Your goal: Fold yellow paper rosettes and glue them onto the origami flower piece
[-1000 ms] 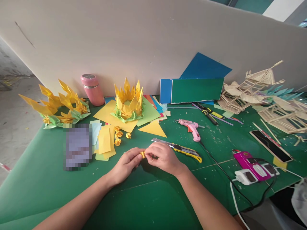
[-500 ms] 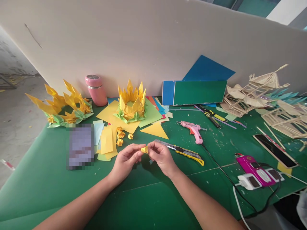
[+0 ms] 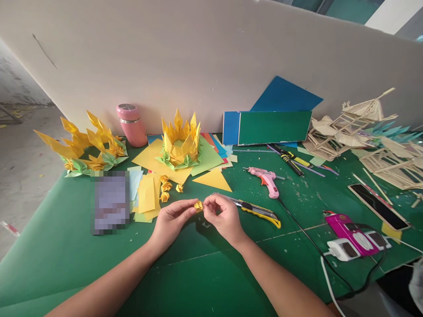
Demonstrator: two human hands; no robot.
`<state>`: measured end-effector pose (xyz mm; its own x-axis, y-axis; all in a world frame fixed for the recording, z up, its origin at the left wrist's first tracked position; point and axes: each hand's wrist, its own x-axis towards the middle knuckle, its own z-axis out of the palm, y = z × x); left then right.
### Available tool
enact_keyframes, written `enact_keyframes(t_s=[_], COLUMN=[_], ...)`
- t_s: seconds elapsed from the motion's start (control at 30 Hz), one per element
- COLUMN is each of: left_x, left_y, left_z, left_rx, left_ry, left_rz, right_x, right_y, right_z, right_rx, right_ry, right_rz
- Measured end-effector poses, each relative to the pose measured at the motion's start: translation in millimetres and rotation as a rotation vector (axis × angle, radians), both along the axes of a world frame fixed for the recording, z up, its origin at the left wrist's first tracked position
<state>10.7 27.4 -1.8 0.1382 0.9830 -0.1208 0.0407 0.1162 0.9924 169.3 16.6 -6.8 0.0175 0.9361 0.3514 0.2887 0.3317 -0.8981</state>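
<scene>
Between thumb and fingers, my left hand (image 3: 175,220) pinches a small folded yellow paper rose (image 3: 198,206). My right hand (image 3: 224,218) is closed too, its fingertips at the right edge of the same piece; the contact is partly hidden by the fingers. Several small yellow paper roses (image 3: 165,186) lie just beyond my left hand, beside strips of yellow paper (image 3: 146,193). A utility knife (image 3: 257,209) with a yellow-edged handle lies behind and right of my right hand. Farther back stands a yellow paper crown (image 3: 180,147) with green leaves at its base.
A second paper crown (image 3: 79,152) stands at left, near a pink flask (image 3: 132,127) and a blurred flat object (image 3: 111,202). To the right lie a pink glue gun (image 3: 266,179) with its cord, a magenta power strip (image 3: 360,240), a phone (image 3: 378,206) and wooden stick models (image 3: 333,136).
The yellow paper rose has turned a little in my fingers, showing more of its folds. My right fingers have shifted and curled slightly at its edge. Objects on the table stay put.
</scene>
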Motion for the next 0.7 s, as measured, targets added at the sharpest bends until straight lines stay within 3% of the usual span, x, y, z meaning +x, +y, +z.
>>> enact_keyframes(t_s=[0.2, 0.3, 0.4, 0.6, 0.7], left_x=[0, 0, 0, 1, 0], left_y=[2, 1, 1, 3, 5], left_z=[2.0, 3.3, 2.7, 2.2, 3.7], left_rx=[-0.055, -0.109, -0.127, -0.171, -0.202], left_ry=[0.017, -0.028, -0.045, -0.098, -0.161], left_rz=[-0.054, -0.101, -0.131, -0.177, -0.189], right_x=[6, 9, 11, 10, 10], right_y=[2, 4, 5, 1, 0], right_z=[-0.2, 0.8, 2.6, 6.9, 7.5], right_rx=[0.427, 0.578, 0.532, 0.249, 0.213], right_ry=[-0.480, -0.618, -0.586, -0.299, -0.247], right_rz=[-0.069, -0.061, -0.012, 0.095, 0.098])
